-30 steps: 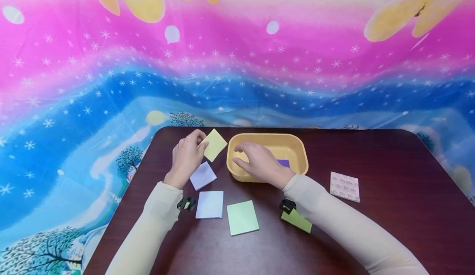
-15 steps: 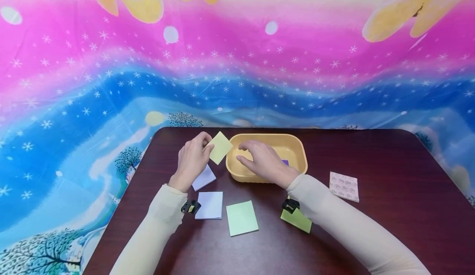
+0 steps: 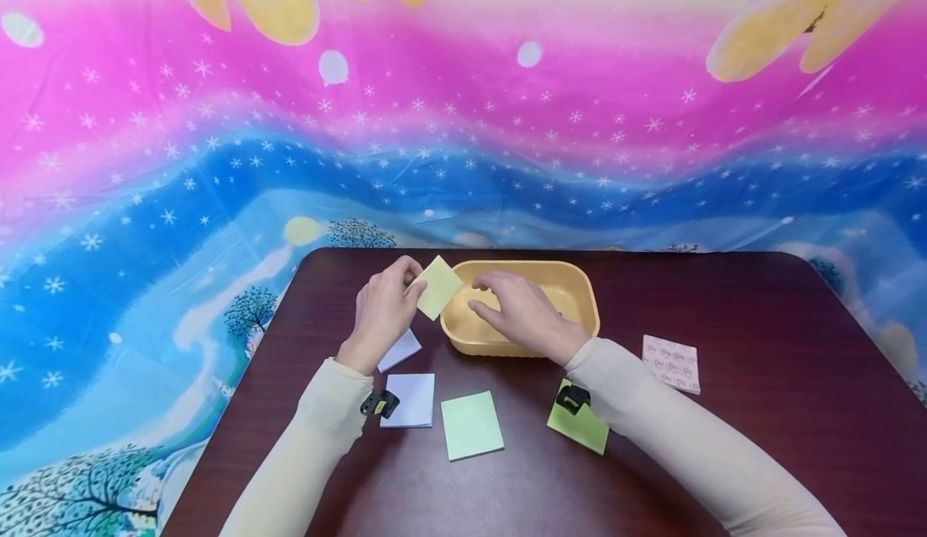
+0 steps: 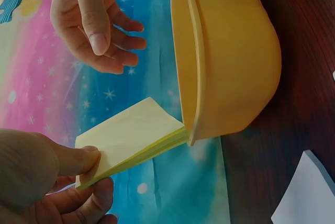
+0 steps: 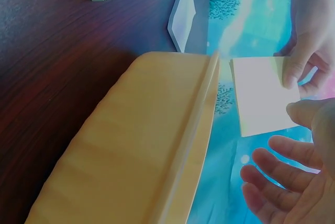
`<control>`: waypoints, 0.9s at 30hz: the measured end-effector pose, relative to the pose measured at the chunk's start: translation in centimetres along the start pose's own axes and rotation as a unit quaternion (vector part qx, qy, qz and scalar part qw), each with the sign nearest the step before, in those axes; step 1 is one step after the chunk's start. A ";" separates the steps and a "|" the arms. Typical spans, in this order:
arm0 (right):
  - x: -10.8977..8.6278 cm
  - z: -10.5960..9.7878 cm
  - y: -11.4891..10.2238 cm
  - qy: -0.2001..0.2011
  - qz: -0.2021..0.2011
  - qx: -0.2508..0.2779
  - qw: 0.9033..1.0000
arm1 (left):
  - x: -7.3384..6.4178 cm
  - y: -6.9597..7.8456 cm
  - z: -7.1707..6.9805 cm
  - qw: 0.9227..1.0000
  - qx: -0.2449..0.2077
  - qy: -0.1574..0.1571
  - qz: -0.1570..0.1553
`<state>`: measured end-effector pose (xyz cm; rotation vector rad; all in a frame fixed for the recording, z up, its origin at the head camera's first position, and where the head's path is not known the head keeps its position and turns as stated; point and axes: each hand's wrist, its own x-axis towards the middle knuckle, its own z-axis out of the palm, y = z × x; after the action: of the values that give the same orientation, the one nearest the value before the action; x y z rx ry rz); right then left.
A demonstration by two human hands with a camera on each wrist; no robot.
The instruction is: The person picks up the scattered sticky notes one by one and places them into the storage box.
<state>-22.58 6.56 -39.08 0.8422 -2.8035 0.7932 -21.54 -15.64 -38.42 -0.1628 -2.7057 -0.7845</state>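
Observation:
My left hand (image 3: 382, 307) pinches a pale yellow sticky note pad (image 3: 439, 288) by one corner, thumb on top and fingers beneath. In the head view the pad overlaps the left end of a yellow plastic bin (image 3: 474, 345); in the left wrist view its far corner (image 4: 175, 127) is right at the bin's rim. My right hand (image 3: 523, 318) hovers over the bin with relaxed, parted fingers and nothing between them. The right wrist view shows its thumb (image 5: 306, 113) overlapping the yellow pad. A purple piece inside the bin is nearly all hidden behind the right hand.
On the dark wooden table lie a lavender pad (image 3: 400, 352), a bluish-white pad (image 3: 409, 398), a light green pad (image 3: 472, 426), and an olive green pad (image 3: 582, 432) partly under the right wrist camera. Further right is a pink patterned pad (image 3: 672, 364). A printed cloth hangs behind.
The left hand has carried the yellow pad rightward to the bin's left end. My right hand has shifted slightly right, covering more of the purple piece.

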 end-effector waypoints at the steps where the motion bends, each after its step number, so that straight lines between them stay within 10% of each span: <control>1: 0.0 0.0 0.1 0.002 -0.001 -0.001 1.000 | 0.0 0.1 0.0 1.000 0.000 -0.002 0.000; 27: -0.4 -0.5 1.4 0.018 0.012 -0.014 1.000 | 0.1 2.3 1.6 1.000 -0.017 -0.020 -0.006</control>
<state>-23.02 8.01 -39.35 0.7832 -2.7924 0.7632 -21.61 -12.89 -38.52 -0.1720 -2.7339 -0.8387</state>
